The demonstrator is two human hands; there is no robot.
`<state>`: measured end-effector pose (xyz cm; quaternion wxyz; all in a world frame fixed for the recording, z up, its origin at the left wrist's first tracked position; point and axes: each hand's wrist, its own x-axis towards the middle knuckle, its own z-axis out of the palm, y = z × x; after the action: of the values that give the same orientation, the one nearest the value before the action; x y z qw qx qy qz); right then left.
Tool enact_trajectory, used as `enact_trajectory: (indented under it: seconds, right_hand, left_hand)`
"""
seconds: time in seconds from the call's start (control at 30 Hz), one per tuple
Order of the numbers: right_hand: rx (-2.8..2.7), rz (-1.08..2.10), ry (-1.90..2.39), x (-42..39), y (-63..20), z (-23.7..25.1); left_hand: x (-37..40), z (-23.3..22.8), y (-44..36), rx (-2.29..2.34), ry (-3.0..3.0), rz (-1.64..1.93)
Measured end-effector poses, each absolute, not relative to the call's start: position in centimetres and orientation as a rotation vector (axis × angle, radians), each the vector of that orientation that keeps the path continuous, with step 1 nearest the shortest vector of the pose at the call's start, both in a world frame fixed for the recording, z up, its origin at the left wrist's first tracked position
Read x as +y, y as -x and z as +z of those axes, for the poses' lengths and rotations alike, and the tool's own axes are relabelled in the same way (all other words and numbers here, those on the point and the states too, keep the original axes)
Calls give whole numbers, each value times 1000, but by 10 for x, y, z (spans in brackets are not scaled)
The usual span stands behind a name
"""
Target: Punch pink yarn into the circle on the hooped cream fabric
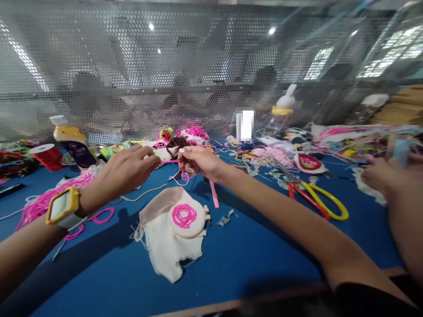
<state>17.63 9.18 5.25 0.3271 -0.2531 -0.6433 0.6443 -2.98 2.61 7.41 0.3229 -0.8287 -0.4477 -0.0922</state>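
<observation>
Out above the blue table, my left hand has its fingers bent and pressed together. A short stretch of pink yarn runs from its fingertips to my right hand, which pinches the other side with curled fingers. Whether a needle is in the right fingers cannot be made out. Nearer to me lies an embroidery hoop on white cloth with frayed edges. A bright pink ring of stitching shows inside it. A pink marker-like stick and a small crumpled wrapper lie right of the hoop.
Red-and-yellow scissors lie at right, near a co-worker's hands. A yarn bundle sits under my left wrist. A dark-labelled bottle and red spool stand at left. Tangled yarn lines the back, before a perforated metal screen.
</observation>
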Motion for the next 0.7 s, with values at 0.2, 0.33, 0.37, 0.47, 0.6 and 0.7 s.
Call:
enact_trajectory:
  seconds: [0.2,0.33,0.37,0.47,0.6,0.7]
  right_hand:
    - [-1828,1700,677,104,-177,56]
    - [-1884,1699,686,116,-185,62]
    - [-1891,1700,694,120,-187,62]
    - [-1900,1701,732,130,-191,60]
    - [-1887,1716,797,140,-195,55]
    - [-1864,1699,841,147,-199,54]
  left_hand:
    - [43,87,44,-1251,2239,-359]
    - [55,98,55,-1326,2259,-496]
    - [58,100,57,-1338,2271,-555]
    - [68,100,55,-1363,2267,-755]
    - [82,95,47,-1474,2162,-1092]
    - [97,99,53,-1527,2099,-1271]
